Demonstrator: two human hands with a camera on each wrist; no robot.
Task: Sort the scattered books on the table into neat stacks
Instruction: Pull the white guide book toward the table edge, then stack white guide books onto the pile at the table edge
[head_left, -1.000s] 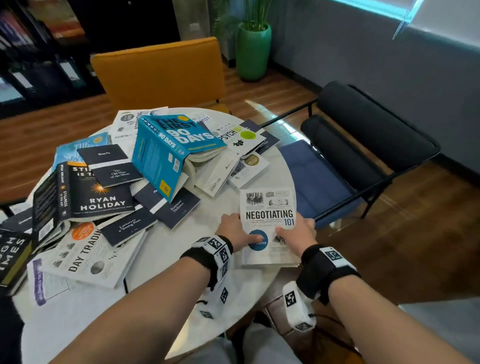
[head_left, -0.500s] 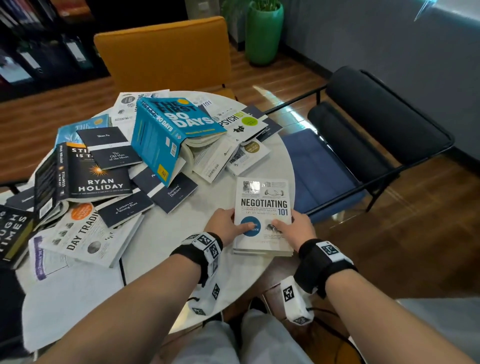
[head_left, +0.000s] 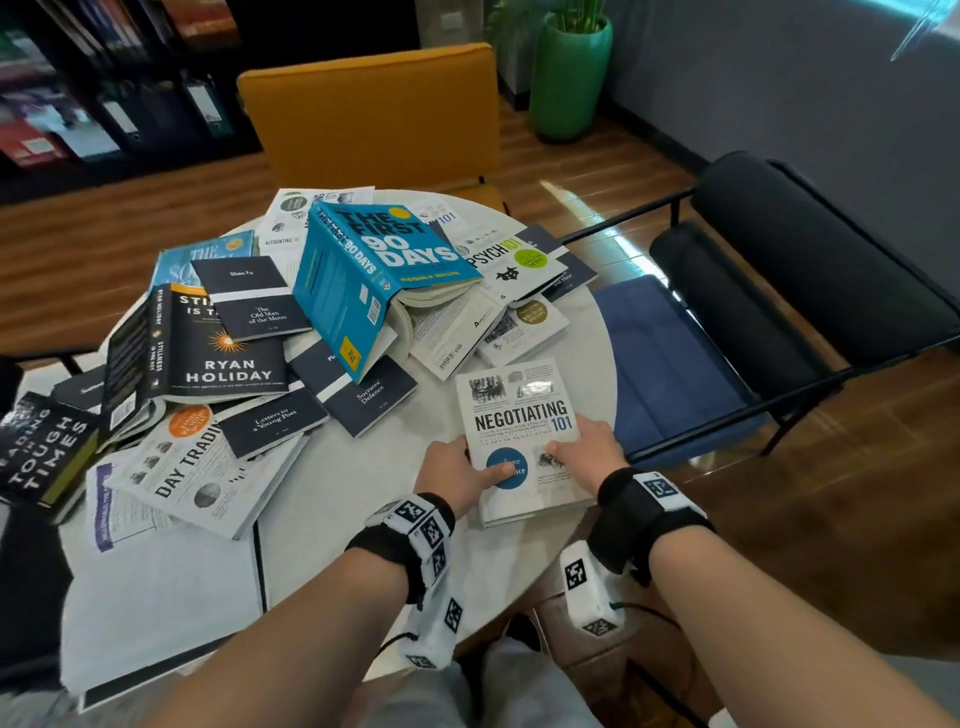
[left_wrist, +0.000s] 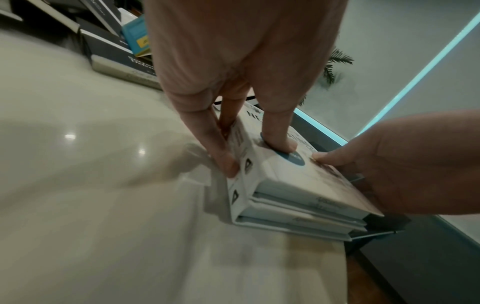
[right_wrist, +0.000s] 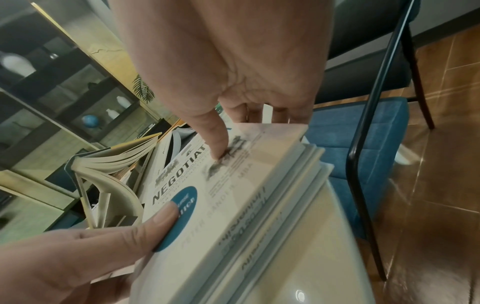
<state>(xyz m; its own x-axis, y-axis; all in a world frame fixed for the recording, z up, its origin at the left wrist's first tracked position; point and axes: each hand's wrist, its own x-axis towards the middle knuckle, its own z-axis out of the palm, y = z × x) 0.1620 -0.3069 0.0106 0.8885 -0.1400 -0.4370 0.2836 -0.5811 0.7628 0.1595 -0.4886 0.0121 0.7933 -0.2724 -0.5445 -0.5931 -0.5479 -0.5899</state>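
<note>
One small stack (head_left: 524, 441) of white books stands at lower centre of the table (head_left: 363, 467), clasped by the left hand (head_left: 457, 470) and right hand (head_left: 589, 452), thumbs on top. The pile of loose books (head_left: 291, 322) at upper left remains unsorted, so most work appears left.

Both hands (head_left: 457, 470) (head_left: 589, 452) grip opposite sides, thumbs pressing on top

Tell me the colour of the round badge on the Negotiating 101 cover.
Blue, on a white cover; the badge shows best in the right wrist view.
</note>
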